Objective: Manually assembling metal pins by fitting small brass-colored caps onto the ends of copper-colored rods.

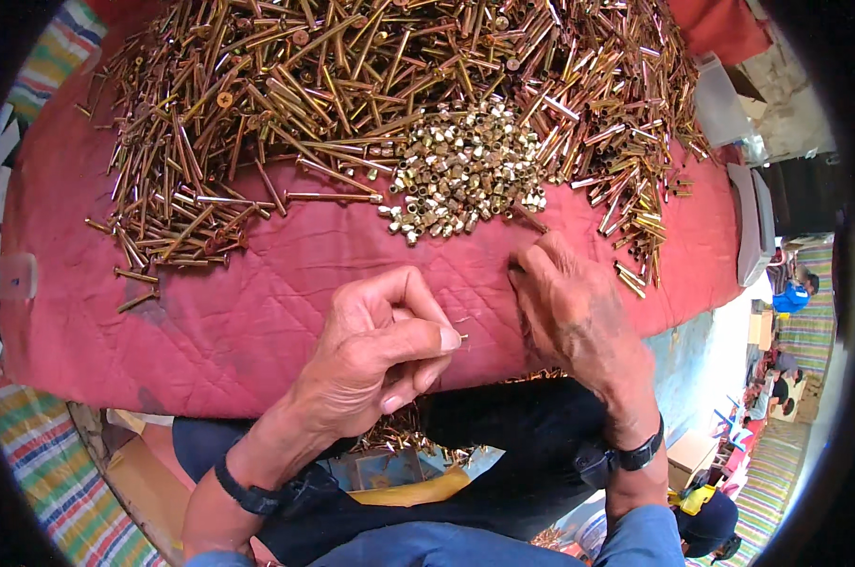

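Potentially, the small metal piece (pixel 463 338) could drop over the near edge of the red padded surface (pixel 257 345) if the left hand (pixel 375 340), pinching it between thumb and finger, slackens. It projects just past that thumb, left of the right hand (pixel 578 302), whose curled fingers appear to hold a brown rod (pixel 529 218) beside the sleeve pile (pixel 465 165).

blue-grey top (pixel 437 548), matching sleeves (pixel 645 531), black strap (pixel 245 489) on each wrist, dark trousers (pixel 522 454)
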A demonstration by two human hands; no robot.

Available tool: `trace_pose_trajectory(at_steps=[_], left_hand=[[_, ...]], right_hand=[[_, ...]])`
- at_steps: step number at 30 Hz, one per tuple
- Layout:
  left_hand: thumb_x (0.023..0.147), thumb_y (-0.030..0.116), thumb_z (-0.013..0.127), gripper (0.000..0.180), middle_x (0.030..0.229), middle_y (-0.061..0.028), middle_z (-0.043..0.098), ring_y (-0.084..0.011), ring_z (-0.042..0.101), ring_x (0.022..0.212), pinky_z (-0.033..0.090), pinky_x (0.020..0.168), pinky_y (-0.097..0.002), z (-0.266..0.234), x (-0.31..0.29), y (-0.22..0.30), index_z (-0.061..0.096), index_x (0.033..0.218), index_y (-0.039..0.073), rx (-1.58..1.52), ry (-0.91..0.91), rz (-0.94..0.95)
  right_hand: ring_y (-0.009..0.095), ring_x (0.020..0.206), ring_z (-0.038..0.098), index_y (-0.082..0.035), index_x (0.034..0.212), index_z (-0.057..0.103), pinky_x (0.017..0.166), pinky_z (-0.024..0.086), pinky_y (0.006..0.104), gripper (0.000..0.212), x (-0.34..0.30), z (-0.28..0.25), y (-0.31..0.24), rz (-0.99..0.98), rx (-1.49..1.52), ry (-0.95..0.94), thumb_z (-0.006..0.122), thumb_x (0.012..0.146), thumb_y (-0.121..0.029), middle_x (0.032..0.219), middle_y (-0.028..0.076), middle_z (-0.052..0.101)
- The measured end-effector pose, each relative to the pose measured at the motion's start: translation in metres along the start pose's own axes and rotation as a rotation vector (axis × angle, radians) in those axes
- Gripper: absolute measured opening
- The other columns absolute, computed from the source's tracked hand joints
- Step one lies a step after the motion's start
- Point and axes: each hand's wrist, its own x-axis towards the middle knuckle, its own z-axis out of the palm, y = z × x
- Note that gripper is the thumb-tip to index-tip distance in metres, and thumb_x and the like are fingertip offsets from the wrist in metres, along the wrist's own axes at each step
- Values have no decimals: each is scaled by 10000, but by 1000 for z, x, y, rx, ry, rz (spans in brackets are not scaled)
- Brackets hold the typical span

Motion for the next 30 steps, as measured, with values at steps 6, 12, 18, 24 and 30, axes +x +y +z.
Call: trace_pose_trajectory(at_steps=[6,12,18,24,30], left_hand=[[862,6,662,135,585,-69,548,-54,401,402,255,349,-215,2,-1,-1,537,814,19,-14,5,27],[836,20,647,131,557,-35,507,-58,331,364,232,351,-242,-1,-1,-3,520,811,36,12,51,41],[829,18,670,157,571,26,478,-35,304,386,214,359,-235,2,-4,3,519,816,61,-55,42,-64],[817,32,685,170,593,20,501,-34,317,401,219,369,-231,2,-5,2,518,813,64,-34,3,-91],[852,32,654,124,616,43,519,3,329,441,200,395,-207,1,-6,-4,539,814,61,-21,-9,-58]], right_hand=[[402,878,611,-1,1103,577,730,507,447,258,-8,-6,-9,35,-36,-41,642,854,20,968,186,565],[279,807,707,26,1050,659,674,558,335,182,-7,-14,-30,254,640,31,673,868,33,913,150,654],[209,765,738,48,1014,709,645,578,290,187,-10,-16,-46,128,834,55,735,828,54,884,117,711],[262,869,723,13,1072,711,694,582,332,304,-10,-12,-39,-179,553,114,757,773,46,979,127,707],[264,841,707,-13,1127,676,614,558,332,344,-13,-8,-41,-223,437,116,766,795,8,998,115,682]])
